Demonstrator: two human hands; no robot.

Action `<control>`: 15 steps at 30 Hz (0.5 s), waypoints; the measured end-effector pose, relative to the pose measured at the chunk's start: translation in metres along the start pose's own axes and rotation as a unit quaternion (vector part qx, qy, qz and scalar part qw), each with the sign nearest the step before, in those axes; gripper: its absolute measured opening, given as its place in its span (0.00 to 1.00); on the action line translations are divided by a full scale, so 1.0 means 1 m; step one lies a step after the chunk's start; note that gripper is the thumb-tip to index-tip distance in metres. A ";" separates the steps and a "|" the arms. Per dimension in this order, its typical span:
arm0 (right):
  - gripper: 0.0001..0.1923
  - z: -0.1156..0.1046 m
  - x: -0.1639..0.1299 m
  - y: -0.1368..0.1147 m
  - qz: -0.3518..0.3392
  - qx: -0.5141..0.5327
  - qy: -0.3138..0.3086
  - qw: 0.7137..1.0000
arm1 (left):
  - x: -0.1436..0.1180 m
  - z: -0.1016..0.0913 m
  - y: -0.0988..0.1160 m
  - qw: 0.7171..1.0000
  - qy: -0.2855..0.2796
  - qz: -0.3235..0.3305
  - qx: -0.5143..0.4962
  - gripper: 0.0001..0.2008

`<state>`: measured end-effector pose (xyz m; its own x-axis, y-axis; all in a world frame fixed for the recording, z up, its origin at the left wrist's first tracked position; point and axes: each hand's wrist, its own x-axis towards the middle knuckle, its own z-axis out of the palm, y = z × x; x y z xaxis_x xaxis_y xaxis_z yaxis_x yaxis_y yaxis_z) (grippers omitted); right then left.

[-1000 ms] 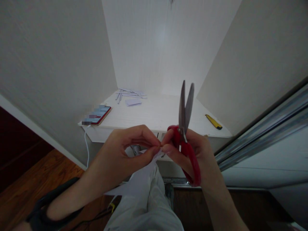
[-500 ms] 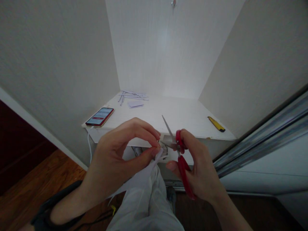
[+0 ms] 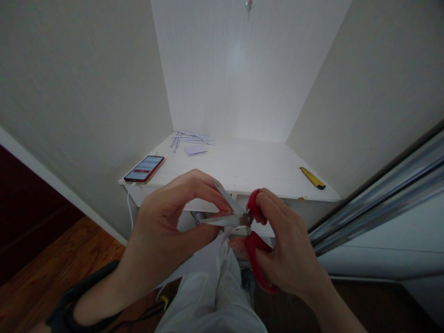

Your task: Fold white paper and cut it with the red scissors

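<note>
Pinched between the thumb and fingertips of my left hand is a white sheet of paper, which hangs down over my lap. My right hand grips the red handles of a pair of scissors. The scissor blades are parted and point left, over the fingertips of my left hand. One blade passes in front of the fingers, and the other slants up beside the forefinger. The paper's upper edge lies close to the blades; whether it is between them I cannot tell.
On the white shelf lie several thin paper strips and a small folded paper. A phone with a white cable rests at the left edge. A yellow box cutter lies at the right.
The scissors have moved left and turned, bringing the parted blades over my left fingertips. My left hand has stayed nearly still with the paper.
</note>
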<state>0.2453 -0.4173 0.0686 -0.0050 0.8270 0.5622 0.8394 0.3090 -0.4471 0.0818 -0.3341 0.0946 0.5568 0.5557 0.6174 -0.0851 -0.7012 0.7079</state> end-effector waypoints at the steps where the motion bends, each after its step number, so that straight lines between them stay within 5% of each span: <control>1: 0.15 0.000 0.000 0.000 0.001 0.000 0.000 1.000 | 0.000 0.000 0.000 1.000 0.000 0.001 0.001 0.14; 15: 0.15 -0.002 -0.001 0.001 0.006 -0.007 -0.022 1.000 | 0.000 0.000 0.001 1.000 0.009 -0.010 0.028 0.13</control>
<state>0.2474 -0.4189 0.0694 -0.0178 0.8506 0.5255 0.8469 0.2922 -0.4443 0.0818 -0.3352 0.0953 0.5428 0.5769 0.6105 -0.0283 -0.7139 0.6997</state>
